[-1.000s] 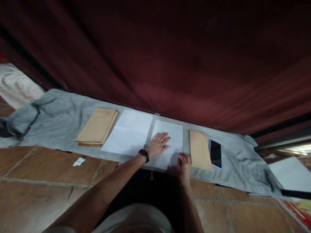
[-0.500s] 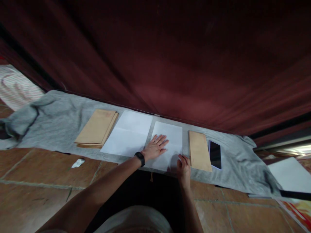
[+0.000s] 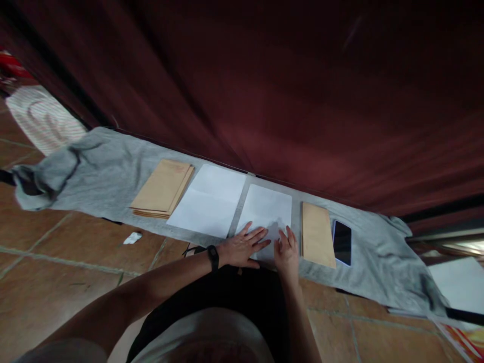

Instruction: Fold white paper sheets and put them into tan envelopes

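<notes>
My left hand (image 3: 247,247), with a black band (image 3: 213,258) on its wrist, lies flat with fingers spread on the near part of a white paper sheet (image 3: 266,204). By the sheet's near right edge is my right hand (image 3: 286,252), its fingers loosely bent and apart, with nothing visible in them. Left of this sheet lies a second white paper sheet (image 3: 212,196), with a faint crease across it. A stack of brown envelopes (image 3: 162,186) sits farther left. Just right of my right hand lies a brown envelope (image 3: 318,234).
A phone (image 3: 342,243) rests face up beyond the right envelope. Grey cloth (image 3: 102,171) covers the narrow surface, with a dark red curtain (image 3: 242,101) behind it. A crumpled white scrap (image 3: 132,238) lies on the tiled floor (image 3: 56,272). Striped fabric (image 3: 47,118) is at far left.
My left hand has slid toward me to the sheet's near part. My right hand's fingers have uncurled and reach over the sheet. The view has shifted and tilted slightly.
</notes>
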`<state>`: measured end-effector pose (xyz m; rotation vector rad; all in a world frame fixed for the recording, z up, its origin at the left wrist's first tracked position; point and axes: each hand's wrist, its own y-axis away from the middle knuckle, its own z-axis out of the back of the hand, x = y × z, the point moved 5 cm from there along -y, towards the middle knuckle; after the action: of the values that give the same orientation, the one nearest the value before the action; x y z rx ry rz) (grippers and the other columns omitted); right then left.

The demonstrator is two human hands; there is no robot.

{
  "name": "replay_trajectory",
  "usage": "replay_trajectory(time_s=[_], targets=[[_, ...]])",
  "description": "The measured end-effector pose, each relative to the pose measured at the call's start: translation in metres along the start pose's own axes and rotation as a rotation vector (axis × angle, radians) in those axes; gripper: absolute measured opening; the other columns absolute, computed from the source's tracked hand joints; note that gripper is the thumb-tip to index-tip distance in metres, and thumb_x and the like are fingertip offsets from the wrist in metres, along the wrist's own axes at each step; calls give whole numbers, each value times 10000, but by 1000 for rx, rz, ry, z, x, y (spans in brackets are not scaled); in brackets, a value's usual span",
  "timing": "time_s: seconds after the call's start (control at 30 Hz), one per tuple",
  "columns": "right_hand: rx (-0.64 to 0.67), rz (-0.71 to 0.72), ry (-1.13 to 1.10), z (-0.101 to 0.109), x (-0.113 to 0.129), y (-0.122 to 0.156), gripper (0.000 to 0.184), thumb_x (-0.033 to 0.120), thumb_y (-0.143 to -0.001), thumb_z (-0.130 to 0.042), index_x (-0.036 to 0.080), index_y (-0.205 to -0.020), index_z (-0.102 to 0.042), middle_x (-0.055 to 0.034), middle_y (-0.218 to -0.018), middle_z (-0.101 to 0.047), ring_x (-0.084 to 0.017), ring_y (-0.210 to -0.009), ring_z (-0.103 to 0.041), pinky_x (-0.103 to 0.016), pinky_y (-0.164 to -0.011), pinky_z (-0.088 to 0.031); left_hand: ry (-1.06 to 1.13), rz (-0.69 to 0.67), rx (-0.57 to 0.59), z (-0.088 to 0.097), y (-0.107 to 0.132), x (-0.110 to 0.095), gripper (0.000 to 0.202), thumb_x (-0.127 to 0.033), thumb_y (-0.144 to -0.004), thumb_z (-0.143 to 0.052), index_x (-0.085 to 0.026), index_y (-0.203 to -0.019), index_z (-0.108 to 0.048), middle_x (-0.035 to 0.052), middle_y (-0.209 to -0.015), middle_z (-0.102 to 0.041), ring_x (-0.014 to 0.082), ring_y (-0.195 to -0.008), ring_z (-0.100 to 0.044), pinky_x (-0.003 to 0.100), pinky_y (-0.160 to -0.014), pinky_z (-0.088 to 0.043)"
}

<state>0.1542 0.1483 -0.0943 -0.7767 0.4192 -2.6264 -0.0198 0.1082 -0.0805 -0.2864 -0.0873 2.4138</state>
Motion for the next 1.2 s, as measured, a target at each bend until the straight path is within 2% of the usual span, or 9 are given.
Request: replay_trajectory(time_s=[0.1,0.2,0.33,0.6,0.73,0.87,1.07,1.2], targets=[[102,91,-59,-15,11,-23,441,328,-1019,-369,189,-1413,-508,-129,-1525,-446,-269,-1425,-376,-512,-1100,-423,-20,-42,-10,-1,3,-5,885,-598,-818,-673,-230,-1539,-314,154,-1604,-319,325,-1502,-220,570,-1213,-66],[197,203,-44,-32,22,-42,449,313,-1030,-346,187,-1433,-499,-108,-1546,-429,-239,-1453,-341,-481,-1151,-367,-38,-25,-26,-3,3,-5,766,-529,-846,-674,-238,-1498,-395,137,-1559,-407,309,-1480,-279,562,-1219,-72],[258,271,86,-46,25,-58,445,296,-1038,-352,201,-1450,-489,-105,-1566,-403,-241,-1452,-342,-485,-1176,-305,-44,2,-28,-5,3,-5,646,-541,-894,-607,-269,-1459,-453,109,-1517,-470,296,-1475,-296,572,-1219,-62],[271,248,168,-55,14,-75,471,305,-1039,-376,224,-1501,-412,-108,-1595,-347,-267,-1479,-289,-535,-1181,-245,14,19,8,0,4,-5,668,-526,-908,-600,-311,-1502,-381,83,-1590,-370,278,-1502,-241,548,-1224,-73],[263,233,185,-55,9,-86,485,322,-1037,-376,242,-1515,-383,-92,-1599,-342,-278,-1470,-305,-545,-1180,-235,26,22,33,-2,4,-3,691,-519,-901,-614,-306,-1509,-366,84,-1616,-317,270,-1507,-230,525,-1228,-65],[280,197,189,-59,8,-97,487,359,-1041,-368,239,-1512,-395,-95,-1588,-362,-281,-1468,-313,-544,-1181,-236,13,2,8,-7,5,0,720,-545,-899,-608,-323,-1526,-332,64,-1628,-293,255,-1506,-236,503,-1232,-46],[382,370,140,-80,29,-104,468,357,-1033,-403,337,-1500,-400,-5,-1584,-372,-257,-1464,-337,-543,-1210,-183,-13,-2,2,-10,4,3,688,-611,-929,-510,-341,-1532,-316,53,-1592,-373,232,-1498,-260,504,-1227,-12],[368,401,154,-89,33,-118,482,370,-1018,-453,341,-1497,-406,-5,-1577,-379,-250,-1450,-365,-505,-1215,-202,-27,4,7,-6,3,2,670,-592,-941,-503,-344,-1534,-311,57,-1621,-308,236,-1503,-249,502,-1226,-30]])
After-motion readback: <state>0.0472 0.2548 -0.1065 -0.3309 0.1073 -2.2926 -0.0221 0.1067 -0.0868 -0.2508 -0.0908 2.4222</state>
